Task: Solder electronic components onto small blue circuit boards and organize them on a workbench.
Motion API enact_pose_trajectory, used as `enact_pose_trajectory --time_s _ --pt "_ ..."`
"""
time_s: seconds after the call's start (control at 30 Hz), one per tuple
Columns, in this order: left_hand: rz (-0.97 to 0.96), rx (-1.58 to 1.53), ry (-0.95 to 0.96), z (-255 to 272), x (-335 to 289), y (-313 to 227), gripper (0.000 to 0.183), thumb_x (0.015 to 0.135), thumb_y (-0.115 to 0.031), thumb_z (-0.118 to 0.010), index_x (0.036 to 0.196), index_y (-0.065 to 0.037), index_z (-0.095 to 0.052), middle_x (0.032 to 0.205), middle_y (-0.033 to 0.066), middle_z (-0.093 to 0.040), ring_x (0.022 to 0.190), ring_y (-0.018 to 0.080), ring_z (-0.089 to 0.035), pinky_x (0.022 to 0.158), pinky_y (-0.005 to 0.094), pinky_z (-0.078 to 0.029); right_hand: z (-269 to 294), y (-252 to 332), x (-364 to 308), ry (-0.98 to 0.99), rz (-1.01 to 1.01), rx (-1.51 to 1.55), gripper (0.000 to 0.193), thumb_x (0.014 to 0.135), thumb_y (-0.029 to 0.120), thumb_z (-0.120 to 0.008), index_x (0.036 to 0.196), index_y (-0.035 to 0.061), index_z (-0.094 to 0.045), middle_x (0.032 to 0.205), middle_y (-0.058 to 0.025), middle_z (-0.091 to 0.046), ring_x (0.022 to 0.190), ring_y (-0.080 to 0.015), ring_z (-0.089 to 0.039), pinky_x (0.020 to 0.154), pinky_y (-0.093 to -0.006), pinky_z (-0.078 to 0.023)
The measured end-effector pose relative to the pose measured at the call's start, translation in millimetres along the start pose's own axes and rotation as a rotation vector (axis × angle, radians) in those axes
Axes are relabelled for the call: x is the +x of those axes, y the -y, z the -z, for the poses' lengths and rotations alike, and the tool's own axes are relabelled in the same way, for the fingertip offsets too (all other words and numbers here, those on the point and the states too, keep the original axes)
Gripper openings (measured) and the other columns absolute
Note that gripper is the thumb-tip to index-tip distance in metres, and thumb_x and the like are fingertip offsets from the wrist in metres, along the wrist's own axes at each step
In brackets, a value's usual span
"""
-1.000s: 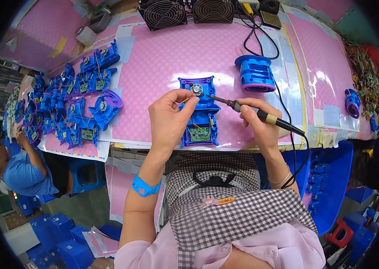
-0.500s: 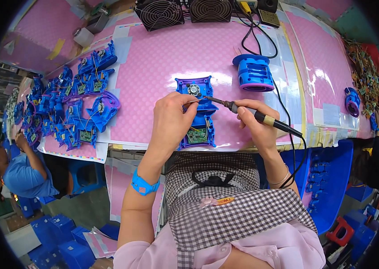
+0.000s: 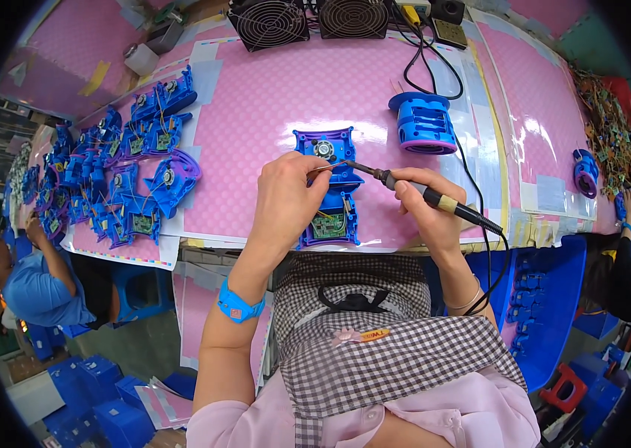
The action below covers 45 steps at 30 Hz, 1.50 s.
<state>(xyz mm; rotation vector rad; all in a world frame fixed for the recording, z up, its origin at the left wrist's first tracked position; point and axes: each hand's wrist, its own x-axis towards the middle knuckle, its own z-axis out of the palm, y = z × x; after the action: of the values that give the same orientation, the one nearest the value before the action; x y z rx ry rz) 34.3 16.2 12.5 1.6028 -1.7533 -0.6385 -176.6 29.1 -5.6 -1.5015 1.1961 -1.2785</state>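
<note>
My right hand (image 3: 427,205) is closed round the handle of a soldering iron (image 3: 444,203), whose tip points left over a blue plastic housing (image 3: 345,140). With thumb and forefinger, my left hand (image 3: 293,194) pinches a thin wire (image 3: 324,169) close to that tip. A round speaker (image 3: 324,149) sits in the far half of the housing. The near half holds a green circuit board (image 3: 329,225) and lies at the table's front edge. My left fingers partly hide the spot where wire and tip come together.
Many blue housings (image 3: 136,183) crowd the table's left side. A blue and purple round housing (image 3: 425,123) stands right of my work. Two black fans (image 3: 269,22) line the back. The iron's cable (image 3: 506,261) loops beside my right wrist. Co-workers sit at both sides.
Both hands stay almost in place, with the wire and the iron's tip still close together over the housing. The view has shifted very slightly.
</note>
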Motion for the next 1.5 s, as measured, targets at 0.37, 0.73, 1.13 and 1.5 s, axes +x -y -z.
enact_pose_trajectory --time_s 0.37,0.73,1.13,1.5 --pt "-0.002 0.011 0.008 0.0 0.3 1.1 0.013 0.076 -0.008 -0.067 0.086 0.0 -0.071 0.077 0.0156 -0.066 0.07 0.0279 -0.066 0.065 0.0367 -0.051 -1.0 3.7 -0.4 -0.004 -0.045 0.023 0.019 0.083 0.004 -0.064 0.1 -0.0036 -0.068 0.073 -0.0078 -0.066 0.057 -0.0091 -0.059 0.052 -0.02 -0.047" --pt "-0.012 0.009 0.019 -0.3 1.2 3.8 0.017 0.077 -0.009 -0.067 0.09 0.0 -0.072 0.08 0.013 -0.068 0.07 0.0208 -0.065 0.06 0.0304 -0.048 1.0 4.1 -0.6 -0.033 -0.059 0.03 0.019 0.084 0.004 -0.063 0.101 -0.0044 -0.067 0.073 -0.0089 -0.066 0.058 -0.0103 -0.06 0.053 -0.0214 -0.048" --pt "-0.011 0.013 0.016 -1.4 2.6 1.5 0.016 0.077 -0.009 -0.067 0.089 0.0 -0.072 0.081 0.0138 -0.068 0.071 0.0223 -0.066 0.062 0.0311 -0.049 3.2 6.5 -0.9 -0.045 -0.052 0.05 0.019 0.084 0.004 -0.063 0.101 -0.0051 -0.067 0.073 -0.0096 -0.065 0.058 -0.0111 -0.06 0.053 -0.0217 -0.048" --pt "-0.013 0.018 0.002 -1.8 2.5 1.8 0.014 0.076 -0.009 -0.066 0.085 -0.001 -0.072 0.079 0.0149 -0.068 0.07 0.0253 -0.066 0.064 0.0341 -0.051 8.0 6.7 -7.2 -0.104 -0.052 0.082 0.019 0.085 0.003 -0.062 0.101 -0.0055 -0.065 0.076 -0.009 -0.063 0.059 -0.0106 -0.057 0.053 -0.0213 -0.044"
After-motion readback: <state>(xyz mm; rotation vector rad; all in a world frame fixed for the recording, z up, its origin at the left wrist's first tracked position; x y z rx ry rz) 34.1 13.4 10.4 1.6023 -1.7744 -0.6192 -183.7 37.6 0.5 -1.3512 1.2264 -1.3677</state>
